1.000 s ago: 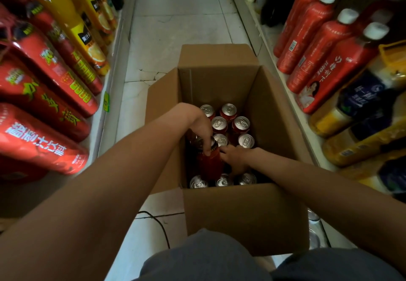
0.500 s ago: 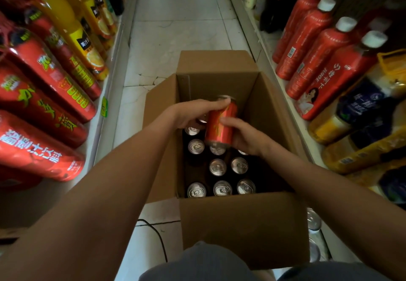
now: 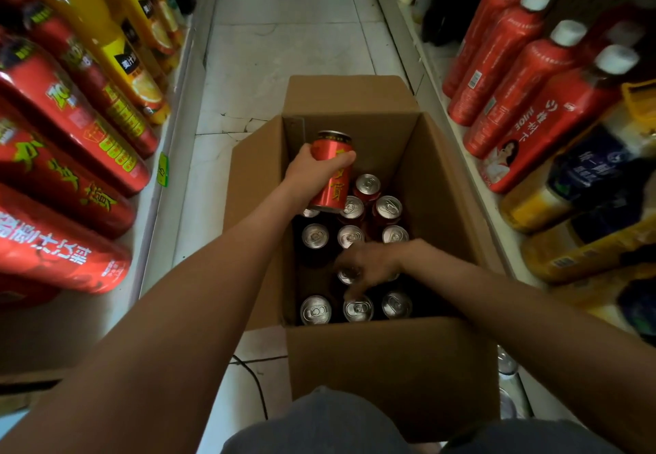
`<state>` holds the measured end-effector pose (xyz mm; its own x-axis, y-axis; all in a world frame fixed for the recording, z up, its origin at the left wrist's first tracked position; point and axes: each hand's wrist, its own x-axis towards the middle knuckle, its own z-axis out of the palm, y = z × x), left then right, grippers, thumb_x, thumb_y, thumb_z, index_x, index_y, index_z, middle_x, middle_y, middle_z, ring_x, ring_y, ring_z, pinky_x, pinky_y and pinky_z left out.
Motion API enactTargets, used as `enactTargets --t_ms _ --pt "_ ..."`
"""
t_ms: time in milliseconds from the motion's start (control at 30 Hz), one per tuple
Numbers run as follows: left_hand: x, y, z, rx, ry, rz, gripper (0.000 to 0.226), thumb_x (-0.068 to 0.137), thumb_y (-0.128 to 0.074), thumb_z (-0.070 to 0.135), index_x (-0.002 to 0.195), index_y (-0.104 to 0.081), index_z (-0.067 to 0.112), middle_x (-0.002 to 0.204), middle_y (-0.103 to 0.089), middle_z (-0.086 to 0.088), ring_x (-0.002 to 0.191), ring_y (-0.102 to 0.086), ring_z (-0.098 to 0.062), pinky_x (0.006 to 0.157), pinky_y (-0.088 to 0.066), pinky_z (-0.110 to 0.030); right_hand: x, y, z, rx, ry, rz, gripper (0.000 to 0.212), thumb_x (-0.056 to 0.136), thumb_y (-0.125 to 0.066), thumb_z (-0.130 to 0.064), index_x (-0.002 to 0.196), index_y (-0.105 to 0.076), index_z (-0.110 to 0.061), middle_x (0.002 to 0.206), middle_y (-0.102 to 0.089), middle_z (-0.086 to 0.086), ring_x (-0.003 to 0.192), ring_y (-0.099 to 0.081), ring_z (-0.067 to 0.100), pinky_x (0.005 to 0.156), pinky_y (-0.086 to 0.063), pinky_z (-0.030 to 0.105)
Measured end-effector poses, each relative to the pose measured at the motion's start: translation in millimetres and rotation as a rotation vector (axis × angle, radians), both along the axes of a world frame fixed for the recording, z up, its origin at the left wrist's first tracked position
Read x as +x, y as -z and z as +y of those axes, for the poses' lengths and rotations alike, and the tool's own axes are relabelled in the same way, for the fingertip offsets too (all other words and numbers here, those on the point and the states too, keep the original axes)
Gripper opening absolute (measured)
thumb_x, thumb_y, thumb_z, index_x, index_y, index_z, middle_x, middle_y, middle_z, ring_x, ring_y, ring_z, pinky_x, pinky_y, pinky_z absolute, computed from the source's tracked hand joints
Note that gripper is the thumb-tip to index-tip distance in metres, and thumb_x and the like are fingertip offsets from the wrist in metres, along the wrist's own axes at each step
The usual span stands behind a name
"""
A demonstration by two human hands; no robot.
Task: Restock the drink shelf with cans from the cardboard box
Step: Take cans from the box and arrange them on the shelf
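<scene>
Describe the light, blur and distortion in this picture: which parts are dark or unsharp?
Head view: the box inside is dark, and the right hand there is shadowed and blurred. Head view: the can in the left hand is bright and sharp. Head view: the wide lens bends the bottles at both edges.

Red can [image 3: 332, 173] in left hand [image 3: 306, 173] gleaming, glossy painted metal; silver lids [image 3: 315, 237] beside right hand [image 3: 372, 261] shining, bare metal; cardboard box [image 3: 390, 365] looking matt.

Red can [image 3: 332, 173] tilted above open cardboard box [image 3: 390, 375].
</scene>
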<state>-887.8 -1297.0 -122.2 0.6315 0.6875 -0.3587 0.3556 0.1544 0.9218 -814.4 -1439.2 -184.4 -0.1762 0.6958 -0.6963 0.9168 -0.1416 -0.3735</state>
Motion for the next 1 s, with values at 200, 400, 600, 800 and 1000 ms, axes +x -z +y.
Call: enactTargets --t_ms 200,400,600,800,1000 --pt "-3.6 2.3 -9.9 0.053 0.06 0.082 0.058 0.072 -0.078 0.044 0.112 -0.043 0.022 0.11 -0.057 -0.002 0.093 -0.061 -0.018 0.077 -0.05 -0.032 -22.0 13.5 -14.0 0.258 -0.762 -0.398 0.085 0.079 -0.067 -0.039 0.147 -0.022 -0.012 0.153 -0.019 0.016 0.143 -0.013 0.03 0.115 -0.007 0.047" --pt "-11.9 1.3 -10.2 0.085 0.057 0.059 0.063 0.071 -0.078 0.045 0.117 -0.044 0.018 0.109 -0.058 -0.001 0.094 -0.061 -0.017 0.072 -0.049 -0.029 -22.9 18.9 -23.1 0.472 -0.963 -0.415 0.056 0.066 -0.073 -0.038 0.117 -0.062 -0.016 0.121 -0.059 0.002 0.112 -0.056 0.021 0.096 -0.043 0.036" --pt "-14.2 1.7 -11.9 0.088 0.036 0.027 0.061 0.07 -0.078 0.048 0.114 -0.045 0.019 0.107 -0.058 0.0 0.094 -0.061 -0.017 0.077 -0.05 -0.031 -24.9 28.4 -21.3 0.469 -0.982 -0.439 0.051 0.078 -0.065 -0.037 0.123 -0.055 -0.016 0.112 -0.066 0.001 0.114 -0.052 0.021 0.096 -0.039 0.038" --pt "-12.4 0.9 -10.8 0.049 -0.03 -0.073 0.057 0.071 -0.077 0.048 0.113 -0.048 0.024 0.107 -0.06 0.001 0.094 -0.063 -0.018 0.078 -0.054 -0.034 -17.8 3.3 -22.0 0.354 -0.55 -0.184 0.073 0.078 -0.068 -0.044 0.136 -0.04 -0.01 0.131 -0.048 0.013 0.124 -0.034 0.027 0.101 -0.027 0.04" --pt "-6.1 0.6 -0.7 -0.019 -0.137 -0.147 0.052 0.067 -0.078 0.05 0.105 -0.052 0.025 0.104 -0.064 -0.003 0.091 -0.067 -0.023 0.081 -0.057 -0.042 -8.1 -20.0 -30.0 0.281 0.059 0.106 0.068 0.076 -0.075 -0.032 0.131 -0.041 -0.015 0.127 -0.049 0.003 0.115 -0.05 0.018 0.095 -0.045 0.034"
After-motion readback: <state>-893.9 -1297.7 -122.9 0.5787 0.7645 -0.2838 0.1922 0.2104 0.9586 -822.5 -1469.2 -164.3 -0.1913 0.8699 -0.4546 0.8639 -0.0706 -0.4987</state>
